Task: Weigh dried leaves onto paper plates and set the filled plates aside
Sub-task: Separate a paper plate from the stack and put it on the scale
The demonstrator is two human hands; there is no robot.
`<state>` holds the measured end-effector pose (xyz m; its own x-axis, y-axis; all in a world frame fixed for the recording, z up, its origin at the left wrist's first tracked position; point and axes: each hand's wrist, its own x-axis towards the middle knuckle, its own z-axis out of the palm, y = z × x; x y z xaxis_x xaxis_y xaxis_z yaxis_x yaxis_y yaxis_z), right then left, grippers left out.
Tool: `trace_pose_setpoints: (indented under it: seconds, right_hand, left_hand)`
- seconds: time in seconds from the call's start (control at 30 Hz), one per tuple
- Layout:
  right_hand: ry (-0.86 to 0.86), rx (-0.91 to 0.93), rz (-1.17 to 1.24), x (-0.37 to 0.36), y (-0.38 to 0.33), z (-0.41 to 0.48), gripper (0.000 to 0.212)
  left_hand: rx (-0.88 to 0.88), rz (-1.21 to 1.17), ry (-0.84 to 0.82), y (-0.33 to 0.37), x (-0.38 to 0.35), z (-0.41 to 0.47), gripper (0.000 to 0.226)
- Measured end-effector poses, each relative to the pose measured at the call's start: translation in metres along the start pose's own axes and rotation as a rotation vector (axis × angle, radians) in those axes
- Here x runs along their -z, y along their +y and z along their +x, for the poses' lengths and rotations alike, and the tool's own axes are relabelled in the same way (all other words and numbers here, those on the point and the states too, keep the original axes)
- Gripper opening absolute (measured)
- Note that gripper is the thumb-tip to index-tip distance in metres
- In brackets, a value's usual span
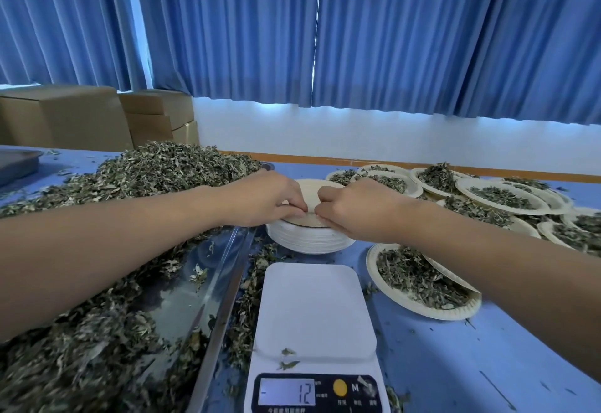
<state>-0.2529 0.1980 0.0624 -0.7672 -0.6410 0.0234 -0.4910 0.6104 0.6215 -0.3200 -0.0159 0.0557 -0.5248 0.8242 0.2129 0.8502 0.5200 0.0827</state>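
Since the scale (313, 311) stands bare, its display (287, 392) reading -12, the step in hand looks to be freeing 1 fresh plate from the stack of empty plates (309, 243) just beyond it. Both hands meet at the near rim of the top plate (309, 189): the left hand (270, 199) and the right hand (354, 209) each have curled fingertips pinched on that edge, almost touching each other. Doing this well means peeling off exactly 1 plate, since nested paper rims tend to cling; a small sliding rub between thumb and finger should split the edges better than a straight pull. The plate should then land centred on the scale, and the minus reading suggests checking that the display shows 0 before leaves go on. The dried leaves (156, 168) lie heaped in the metal tray (224, 269) to the left; filled plates (500, 196) sit overlapping to the right on the blue table (455, 364).
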Motion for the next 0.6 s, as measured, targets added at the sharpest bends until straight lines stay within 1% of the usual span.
trace_pose_setpoints:
  seconds: [0.1, 0.17, 0.43, 0.53, 0.6]
  right_hand:
    - [-0.029, 0.018, -0.109, 0.001, -0.001, -0.001, 0.016]
    - [-0.051, 0.023, -0.144, 0.000, 0.000, -0.001, 0.020]
    - [-0.035, -0.045, -0.133, 0.005, 0.004, -0.002, 0.025]
    - [-0.002, -0.089, -0.125, 0.008, 0.007, -0.003, 0.028]
    - [0.058, -0.109, -0.077, 0.009, 0.008, -0.004, 0.024]
  left_hand:
    - [-0.057, 0.082, 0.016, 0.000, 0.000, -0.002, 0.020]
    - [-0.089, 0.149, 0.021, 0.002, 0.001, -0.004, 0.022]
    - [-0.089, 0.230, 0.034, 0.010, 0.018, -0.011, 0.029]
    - [-0.100, 0.367, 0.063, 0.014, 0.022, -0.013, 0.035]
    - [-0.096, 0.497, 0.094, 0.017, 0.021, -0.015, 0.041]
